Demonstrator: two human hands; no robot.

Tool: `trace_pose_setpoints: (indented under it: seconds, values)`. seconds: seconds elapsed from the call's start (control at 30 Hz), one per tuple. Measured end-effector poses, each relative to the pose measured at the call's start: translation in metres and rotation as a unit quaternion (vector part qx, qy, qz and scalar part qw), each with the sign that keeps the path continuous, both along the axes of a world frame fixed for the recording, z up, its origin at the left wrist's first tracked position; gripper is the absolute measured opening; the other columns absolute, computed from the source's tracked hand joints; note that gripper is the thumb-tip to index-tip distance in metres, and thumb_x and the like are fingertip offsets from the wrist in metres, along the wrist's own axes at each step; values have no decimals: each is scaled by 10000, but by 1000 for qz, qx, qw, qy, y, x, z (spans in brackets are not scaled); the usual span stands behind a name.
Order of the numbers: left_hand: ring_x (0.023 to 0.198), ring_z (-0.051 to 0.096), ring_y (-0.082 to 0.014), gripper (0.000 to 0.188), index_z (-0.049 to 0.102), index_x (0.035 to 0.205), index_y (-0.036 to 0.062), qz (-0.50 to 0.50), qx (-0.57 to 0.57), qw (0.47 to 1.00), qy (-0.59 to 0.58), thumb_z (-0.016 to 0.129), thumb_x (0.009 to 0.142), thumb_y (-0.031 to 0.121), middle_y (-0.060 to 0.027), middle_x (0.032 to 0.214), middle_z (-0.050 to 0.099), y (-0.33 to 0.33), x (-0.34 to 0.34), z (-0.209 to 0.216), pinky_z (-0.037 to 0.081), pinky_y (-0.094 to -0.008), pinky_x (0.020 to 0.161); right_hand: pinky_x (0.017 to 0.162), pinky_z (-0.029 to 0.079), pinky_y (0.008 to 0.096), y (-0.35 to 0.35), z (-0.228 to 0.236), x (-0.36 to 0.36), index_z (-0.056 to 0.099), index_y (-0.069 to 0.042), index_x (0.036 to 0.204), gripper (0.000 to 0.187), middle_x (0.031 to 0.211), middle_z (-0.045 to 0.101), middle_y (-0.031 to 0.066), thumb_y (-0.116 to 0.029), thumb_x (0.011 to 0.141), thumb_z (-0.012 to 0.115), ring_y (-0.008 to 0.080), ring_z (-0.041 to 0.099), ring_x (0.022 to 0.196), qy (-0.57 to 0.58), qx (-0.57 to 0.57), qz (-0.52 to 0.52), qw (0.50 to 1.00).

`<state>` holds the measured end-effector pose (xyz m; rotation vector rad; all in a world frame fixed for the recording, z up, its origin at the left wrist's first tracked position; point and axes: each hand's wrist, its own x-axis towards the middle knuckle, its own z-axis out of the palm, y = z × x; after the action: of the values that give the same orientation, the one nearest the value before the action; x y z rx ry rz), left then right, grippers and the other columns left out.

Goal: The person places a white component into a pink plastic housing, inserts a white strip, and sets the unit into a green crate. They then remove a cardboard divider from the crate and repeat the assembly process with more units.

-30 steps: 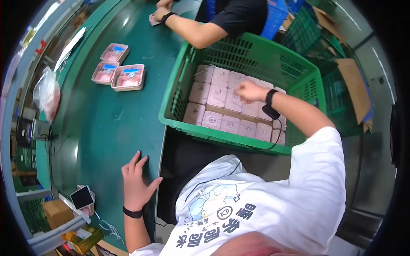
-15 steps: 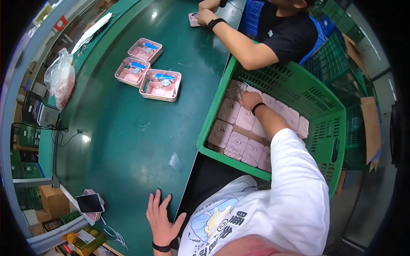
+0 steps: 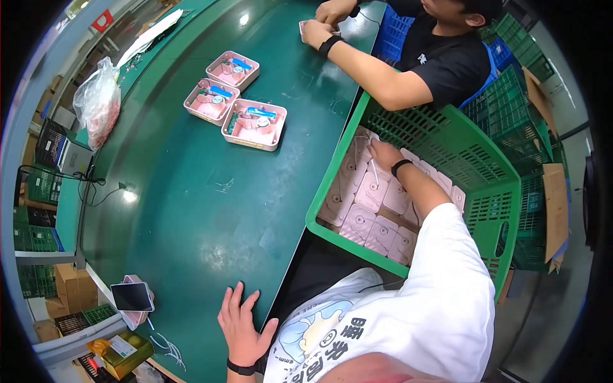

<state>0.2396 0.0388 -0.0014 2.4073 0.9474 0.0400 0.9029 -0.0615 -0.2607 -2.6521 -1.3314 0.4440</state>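
Note:
My left hand (image 3: 244, 327) lies flat on the green work surface (image 3: 185, 249) near its edge, fingers spread, holding nothing. To the right, my right hand (image 3: 385, 156) reaches into a large green plastic crate (image 3: 314, 204). Its fingers curl down at the far left of the rows of pale pink plastic casings (image 3: 357, 221); the fingertips are partly hidden, so what they grip cannot be made out. Just below those fingers a thin white strip (image 3: 375, 171) lies over the casings. Each casing shows a small round feature with a thin wire.
Three open pink boxes (image 3: 257, 132) with blue cylinders and wires stand farther up the surface. A co-worker's hands (image 3: 319, 29) handle a small pink part at the far edge. A phone (image 3: 133, 297) rests at lower left, a plastic bag (image 3: 99, 105) at far left.
My right hand has shifted slightly within the crate, and the white strip now shows below it. The whole view has moved a little. My left hand stays flat on the surface.

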Motion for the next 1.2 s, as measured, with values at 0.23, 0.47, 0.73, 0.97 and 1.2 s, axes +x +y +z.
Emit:
trace_pose_setpoints:
  seconds: [0.23, 0.47, 0.73, 0.97, 1.2]
  values:
    - [1649, 400, -458, 695, 658, 1537, 118, 3, 32, 999, -31, 809, 969, 489, -190, 1765, 494, -14, -15, 2, 300, -598, 1284, 829, 580, 461, -28, 71, -11, 666, -49, 1191, 313, 1007, 746, 132, -338, 1206, 546, 269, 736, 914, 212, 91, 18, 973]
    - [1625, 425, -483, 683, 648, 1537, 109, -3, 47, 998, -45, 803, 980, 472, -214, 1739, 514, -30, -37, 25, 302, -594, 1292, 781, 534, 298, -95, 308, -155, 637, -61, 1037, 328, 938, 678, -17, -309, 1225, 534, 82, 618, 869, 390, 206, -82, 894]
    - [1624, 433, -472, 638, 681, 1500, 105, 21, 76, 993, -88, 847, 962, 405, -180, 1734, 528, -66, -108, 46, 369, -598, 1267, 776, 527, 340, -5, 461, -353, 620, -32, 1058, 301, 888, 627, 69, -265, 1223, 524, 166, 589, 808, 225, 252, 287, 897]
    - [1394, 640, -480, 449, 761, 1325, 43, 13, -12, 980, -197, 880, 913, 173, -218, 1512, 700, -151, -225, 96, 538, -571, 1106, 732, 592, 516, 96, 407, -629, 637, -31, 1045, 218, 938, 744, 195, -242, 1096, 653, 442, 724, 811, 95, 214, 618, 750]
    - [1354, 641, -457, 440, 741, 1327, 61, 251, 295, 900, -199, 844, 899, 72, -194, 1420, 723, -159, -276, 68, 508, -538, 1137, 743, 630, 528, 102, 303, -740, 687, -99, 1088, 216, 981, 754, 131, -303, 1022, 715, 378, 790, 866, 57, 272, 719, 637]
